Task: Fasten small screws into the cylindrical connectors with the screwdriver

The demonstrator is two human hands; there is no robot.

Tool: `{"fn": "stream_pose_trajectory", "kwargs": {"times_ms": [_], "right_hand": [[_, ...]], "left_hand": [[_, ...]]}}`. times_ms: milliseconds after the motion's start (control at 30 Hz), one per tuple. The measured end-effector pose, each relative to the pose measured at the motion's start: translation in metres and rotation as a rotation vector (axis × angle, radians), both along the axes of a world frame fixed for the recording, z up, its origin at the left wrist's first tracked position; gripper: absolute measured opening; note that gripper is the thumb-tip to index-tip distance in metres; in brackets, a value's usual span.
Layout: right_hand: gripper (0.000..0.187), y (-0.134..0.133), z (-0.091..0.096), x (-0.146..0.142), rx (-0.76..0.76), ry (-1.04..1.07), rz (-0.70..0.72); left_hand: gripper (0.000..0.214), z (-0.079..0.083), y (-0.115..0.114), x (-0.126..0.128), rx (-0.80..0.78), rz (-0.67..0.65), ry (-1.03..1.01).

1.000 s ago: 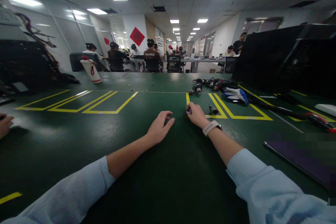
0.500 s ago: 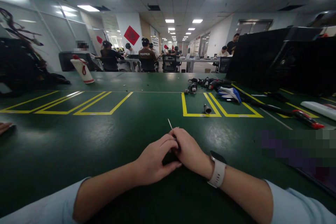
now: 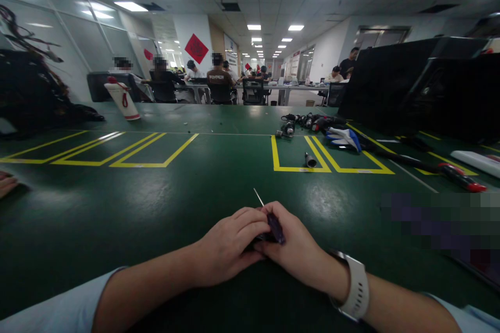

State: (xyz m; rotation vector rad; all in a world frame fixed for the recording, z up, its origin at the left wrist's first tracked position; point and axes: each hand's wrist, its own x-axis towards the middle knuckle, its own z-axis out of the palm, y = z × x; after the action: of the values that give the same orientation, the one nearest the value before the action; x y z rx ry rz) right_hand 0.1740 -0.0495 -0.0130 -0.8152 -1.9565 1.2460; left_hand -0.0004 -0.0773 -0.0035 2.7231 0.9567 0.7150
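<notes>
Both my hands meet low in the middle, over the green table point(image 3: 156, 208). A small screwdriver point(image 3: 276, 230) with a dark purple handle sits between them, its thin metal shaft pointing up and slightly left. My right hand point(image 3: 299, 244), with a pale-strapped watch on the wrist, is closed round the handle. Curled fingers of my left hand point(image 3: 228, 242) press against the handle's left side. Under those fingers a dark patch shows, and what else they grip is hidden.
Ahead stands a metal socket-like part point(image 3: 310, 160) inside yellow tape point(image 3: 300, 169). Behind it lie black tools point(image 3: 289, 128) and a blue-white glove point(image 3: 344, 139). A red-black handled tool point(image 3: 461, 177) is at right, a white cup point(image 3: 123, 99) at back left. Another person's hand point(image 3: 7, 183) rests far left.
My hands have come slightly lower and nearer. My right hand has turned, so more of the screwdriver's purple handle shows. The watch strap's side faces me more.
</notes>
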Motion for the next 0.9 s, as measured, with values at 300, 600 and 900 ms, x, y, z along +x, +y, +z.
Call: {"fn": "stream_pose_trajectory", "kwargs": {"times_ms": [300, 600, 900], "right_hand": [[0.042, 0.006, -0.004, 0.004, -0.195, 0.141, 0.124], [0.042, 0.011, 0.001, 0.01, -0.131, 0.097, 0.164], [0.049, 0.017, -0.012, 0.014, -0.133, 0.089, 0.141]], "left_hand": [[0.038, 0.005, 0.01, -0.013, -0.184, -0.098, 0.043], [0.032, 0.009, 0.004, -0.007, 0.168, -0.025, 0.281], [0.033, 0.017, 0.002, -0.003, 0.379, -0.031, 0.529]]}}
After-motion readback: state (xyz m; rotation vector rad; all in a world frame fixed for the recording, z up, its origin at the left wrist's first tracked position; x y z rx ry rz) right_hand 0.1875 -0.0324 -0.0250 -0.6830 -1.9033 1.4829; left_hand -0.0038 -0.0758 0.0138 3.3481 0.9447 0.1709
